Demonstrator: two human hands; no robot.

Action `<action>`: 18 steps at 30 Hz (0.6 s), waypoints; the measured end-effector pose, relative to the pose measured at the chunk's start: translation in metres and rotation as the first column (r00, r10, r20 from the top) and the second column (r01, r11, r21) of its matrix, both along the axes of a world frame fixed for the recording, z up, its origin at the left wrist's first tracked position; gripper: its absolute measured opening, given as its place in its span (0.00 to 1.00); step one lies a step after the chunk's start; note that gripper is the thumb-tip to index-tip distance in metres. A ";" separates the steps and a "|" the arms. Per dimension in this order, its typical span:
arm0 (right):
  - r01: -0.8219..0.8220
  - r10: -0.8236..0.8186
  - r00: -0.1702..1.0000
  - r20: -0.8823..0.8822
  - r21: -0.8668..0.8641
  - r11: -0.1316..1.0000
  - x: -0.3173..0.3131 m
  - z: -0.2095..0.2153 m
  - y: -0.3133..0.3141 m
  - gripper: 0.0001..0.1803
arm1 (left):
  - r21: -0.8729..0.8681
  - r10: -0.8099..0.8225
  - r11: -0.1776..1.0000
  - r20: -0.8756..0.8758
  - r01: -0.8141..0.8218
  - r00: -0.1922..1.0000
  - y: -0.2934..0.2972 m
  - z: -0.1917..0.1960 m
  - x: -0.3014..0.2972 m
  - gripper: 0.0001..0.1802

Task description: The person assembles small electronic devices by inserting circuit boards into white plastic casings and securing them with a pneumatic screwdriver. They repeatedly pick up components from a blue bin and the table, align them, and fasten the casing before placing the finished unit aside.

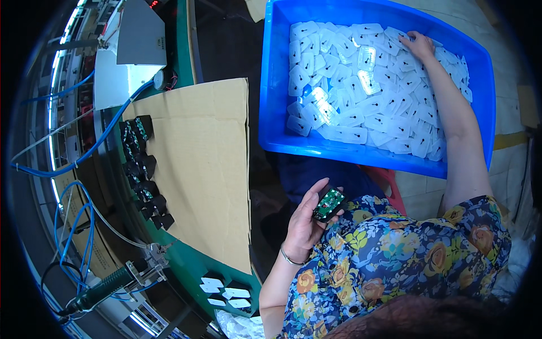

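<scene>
Reaching out with your right arm nearly straight, you have your right hand (418, 45) down in the far right corner of the big blue plastic bin (275, 85), fingers spread loosely over the heap of small white plastic covers (361, 107) that fills it; the hand touches the covers, but you cannot tell from this view whether it has gripped one. Your left arm is bent close to your body, a thin bracelet at the wrist, with the left hand (306, 217) turned palm up and curled around a small black housing with a green circuit board (328, 203), thumb along its near side. That piece sits above your lap, just short of the bin's near wall. Off to your left, a sheet of brown cardboard (197, 164) covers the tabletop, and a row of similar black housings (144, 175) lines its left edge.
</scene>
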State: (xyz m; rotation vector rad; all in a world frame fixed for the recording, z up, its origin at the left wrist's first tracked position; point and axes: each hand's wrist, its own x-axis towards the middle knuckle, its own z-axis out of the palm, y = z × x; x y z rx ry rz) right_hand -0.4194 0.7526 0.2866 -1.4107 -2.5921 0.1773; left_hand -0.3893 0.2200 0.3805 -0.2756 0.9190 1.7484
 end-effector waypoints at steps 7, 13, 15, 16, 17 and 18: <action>-0.077 0.078 0.996 -0.043 0.011 0.997 0.006 0.000 -0.004 0.32 | -0.012 -0.005 1.000 -0.005 0.005 1.000 0.002 0.000 0.000 0.26; -0.191 0.196 0.978 -0.077 0.059 0.980 0.011 -0.002 -0.001 0.31 | -0.004 -0.002 1.000 -0.007 0.002 1.000 0.002 -0.001 0.000 0.26; -0.226 0.232 0.970 -0.073 0.088 0.970 0.012 -0.001 -0.005 0.30 | -0.008 0.001 1.000 -0.003 -0.001 1.000 0.002 -0.001 0.001 0.26; -0.242 0.249 0.966 -0.070 0.103 0.965 0.012 0.000 -0.007 0.30 | -0.009 0.001 1.000 -0.001 -0.001 1.000 0.001 -0.001 0.001 0.26; -0.256 0.263 0.960 -0.090 0.088 0.963 0.013 -0.001 -0.006 0.29 | -0.010 0.001 1.000 0.001 -0.001 1.000 0.001 -0.002 0.001 0.26; -0.270 0.277 0.954 -0.110 0.074 0.960 0.013 -0.003 -0.005 0.29 | -0.008 0.000 1.000 -0.001 0.000 1.000 0.001 -0.003 0.001 0.26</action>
